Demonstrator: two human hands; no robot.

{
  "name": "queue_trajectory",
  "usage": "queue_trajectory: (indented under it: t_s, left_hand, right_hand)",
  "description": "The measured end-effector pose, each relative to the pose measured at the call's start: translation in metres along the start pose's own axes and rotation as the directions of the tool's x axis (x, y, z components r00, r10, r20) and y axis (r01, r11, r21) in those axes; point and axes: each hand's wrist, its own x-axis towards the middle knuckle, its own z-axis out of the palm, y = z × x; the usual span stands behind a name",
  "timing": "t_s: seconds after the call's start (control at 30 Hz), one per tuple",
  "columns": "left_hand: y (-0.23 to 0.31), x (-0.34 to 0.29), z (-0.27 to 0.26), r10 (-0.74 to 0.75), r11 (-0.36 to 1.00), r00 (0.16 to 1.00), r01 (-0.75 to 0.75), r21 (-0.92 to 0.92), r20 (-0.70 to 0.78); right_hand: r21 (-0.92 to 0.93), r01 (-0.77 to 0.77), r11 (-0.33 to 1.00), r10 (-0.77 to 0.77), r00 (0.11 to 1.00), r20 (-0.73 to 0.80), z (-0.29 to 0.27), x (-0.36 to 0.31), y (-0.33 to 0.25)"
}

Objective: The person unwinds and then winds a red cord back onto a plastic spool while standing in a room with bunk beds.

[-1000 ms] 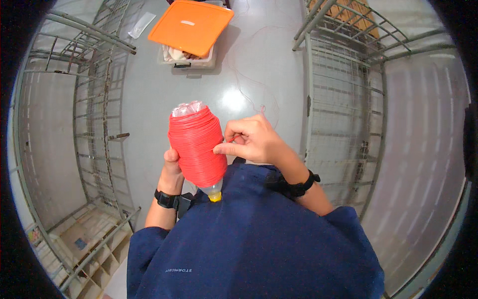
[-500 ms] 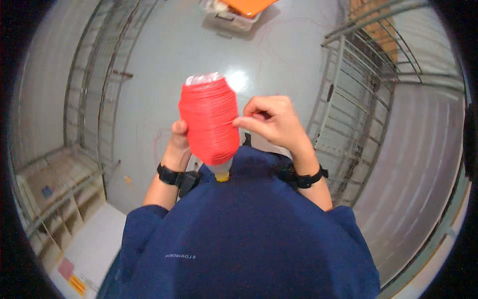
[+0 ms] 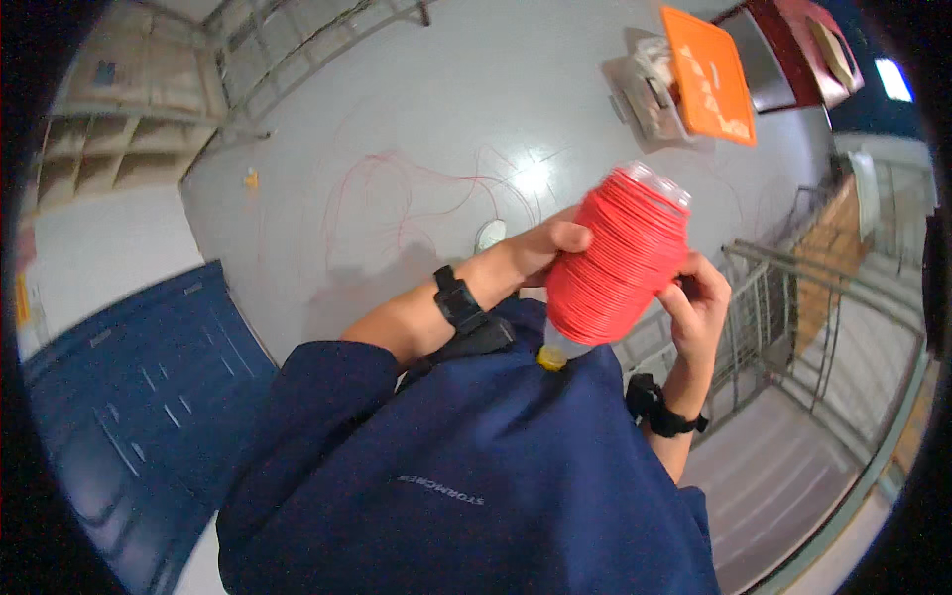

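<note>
A clear plastic bottle is wrapped in many turns of red cord; its yellow cap points down toward my navy shirt. The bottle leans, with its base up and to the right. My left hand grips it from the left side, thumb on the windings and the other fingers hidden behind. At the right side of the bottle, my right hand is closed in a pinch against the cord, fingertips partly hidden by the windings.
Loose red strands trail across the grey floor. Farther right stands a clear plastic box with an orange lid leaning on it. Metal bed frames stand at right; a dark blue panel lies at left.
The view has turned rightward, so the room has swung round. In the picture, the bottle and both hands sit farther right, and the bottle leans more. My right hand has moved lower along the windings.
</note>
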Motion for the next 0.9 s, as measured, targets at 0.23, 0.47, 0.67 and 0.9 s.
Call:
queue_trajectory:
  t_s: [0.23,0.47,0.67,0.9]
  left_hand:
    - [0.0,0.011,-0.008,0.219,0.976,0.976,-0.219,0.014,-0.01]
    - [0.009,0.008,0.001,0.152,0.98,0.988,-0.149,0.131,-0.013]
    - [0.014,-0.004,0.007,0.041,0.999,0.993,-0.041,0.005,-0.108]
    - [0.016,0.013,-0.024,-0.051,0.998,0.997,0.05,0.027,0.05]
  right_hand:
    - [0.029,0.063,0.998,-0.065,0.996,0.062,-0.012,0.014,0.003]
    - [-0.121,-0.021,0.992,0.017,0.999,-0.03,-0.005,0.008,-0.012]
    - [-0.155,0.08,0.985,-0.09,0.994,-0.058,0.007,0.007,-0.015]
    - [-0.169,0.124,0.978,-0.156,0.969,-0.19,0.015,0.0,-0.015]
